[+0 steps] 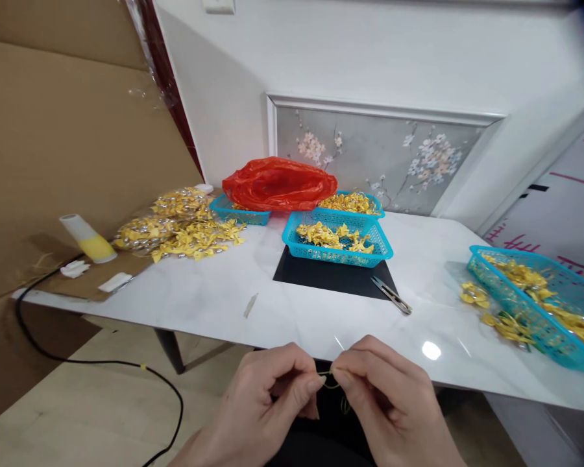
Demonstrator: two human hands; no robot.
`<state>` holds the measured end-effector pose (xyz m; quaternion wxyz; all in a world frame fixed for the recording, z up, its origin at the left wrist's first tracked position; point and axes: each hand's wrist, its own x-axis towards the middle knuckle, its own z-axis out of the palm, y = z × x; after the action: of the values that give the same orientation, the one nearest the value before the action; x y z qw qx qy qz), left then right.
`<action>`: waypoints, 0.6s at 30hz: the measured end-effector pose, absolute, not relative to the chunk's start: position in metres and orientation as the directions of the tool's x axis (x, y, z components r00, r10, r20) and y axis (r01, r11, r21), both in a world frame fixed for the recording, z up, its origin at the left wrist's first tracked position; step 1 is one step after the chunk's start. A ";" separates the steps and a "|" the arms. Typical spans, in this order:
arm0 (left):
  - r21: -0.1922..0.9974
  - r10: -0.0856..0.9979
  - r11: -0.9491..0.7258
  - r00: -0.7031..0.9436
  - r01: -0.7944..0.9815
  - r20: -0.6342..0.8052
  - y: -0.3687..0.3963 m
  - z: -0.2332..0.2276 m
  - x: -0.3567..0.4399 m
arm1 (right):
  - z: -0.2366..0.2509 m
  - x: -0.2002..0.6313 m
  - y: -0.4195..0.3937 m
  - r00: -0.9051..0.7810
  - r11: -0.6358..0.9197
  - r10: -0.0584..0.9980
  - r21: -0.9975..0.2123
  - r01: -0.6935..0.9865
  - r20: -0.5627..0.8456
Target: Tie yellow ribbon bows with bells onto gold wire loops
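Note:
My left hand (272, 392) and my right hand (389, 395) meet at the near table edge, fingertips pinched together on a thin yellowish thread (331, 377) that loops between them. A fine needle-like glint (339, 342) rises just above the fingers; I cannot tell what it is. Beyond the hands, small snips (392, 295) lie on a black mat (321, 275). On that mat stands a blue basket (338, 245) holding yellow ribbon bows (328, 235).
A red plastic bag (278, 183) covers a blue basket (238, 211) at the back. A heap of bagged yellow bows (180, 227) lies left; a white-yellow tube (87, 239) stands beside it. Another blue basket (540, 305) of bows sits right. A black cable (102, 363) hangs left.

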<state>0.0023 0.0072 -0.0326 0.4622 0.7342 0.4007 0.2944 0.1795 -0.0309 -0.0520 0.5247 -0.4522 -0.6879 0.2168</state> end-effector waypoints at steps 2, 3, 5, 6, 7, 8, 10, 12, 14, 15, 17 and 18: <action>0.856 0.844 -0.340 0.528 0.388 0.096 0.006 -0.032 0.000 | -0.051 0.181 -0.031 -0.068 0.498 0.851 -0.760 0.418 0.521; 0.837 0.841 -0.363 0.530 0.409 0.106 0.006 -0.032 -0.001 | -0.051 0.181 -0.030 -0.092 0.505 0.849 -0.748 0.431 0.520; 0.845 0.849 -0.351 0.518 0.404 0.105 0.005 -0.032 -0.002 | -0.051 0.183 -0.029 -0.148 0.522 0.845 -0.730 0.441 0.514; 0.873 0.853 -0.321 0.513 0.367 0.098 0.006 -0.033 -0.002 | -0.051 0.184 -0.027 -0.173 0.530 0.842 -0.727 0.436 0.510; 0.912 0.853 -0.273 0.515 0.306 0.083 0.006 -0.034 -0.002 | -0.052 0.185 -0.026 -0.190 0.536 0.840 -0.727 0.429 0.508; 0.952 0.850 -0.207 0.524 0.224 0.061 0.007 -0.036 -0.002 | -0.054 0.186 -0.025 -0.197 0.538 0.840 -0.729 0.424 0.506; 0.998 0.838 -0.040 0.546 0.051 0.005 0.010 -0.040 -0.002 | -0.058 0.189 -0.024 -0.197 0.541 0.838 -0.729 0.419 0.509; 0.992 0.837 0.105 0.545 -0.075 -0.048 0.013 -0.044 -0.003 | -0.063 0.192 -0.023 -0.163 0.530 0.843 -0.739 0.415 0.512; 0.973 0.849 0.187 0.520 -0.136 -0.091 0.015 -0.046 -0.004 | -0.069 0.194 -0.024 -0.133 0.512 0.853 -0.759 0.403 0.505; 0.964 0.853 0.218 0.510 -0.152 -0.112 0.015 -0.046 -0.004 | -0.071 0.194 -0.025 -0.117 0.501 0.859 -0.769 0.397 0.499; 0.945 0.853 0.277 0.498 -0.175 -0.158 0.016 -0.045 -0.004 | -0.075 0.195 -0.025 -0.108 0.483 0.869 -0.782 0.394 0.482; 0.937 0.853 0.300 0.489 -0.178 -0.181 0.016 -0.044 -0.005 | -0.075 0.194 -0.026 -0.105 0.475 0.874 -0.787 0.393 0.475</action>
<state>-0.0045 0.0157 -0.0443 0.7226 0.4716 0.3579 0.3569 0.1944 -0.0255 -0.0750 0.4941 -0.4509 -0.7024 0.2431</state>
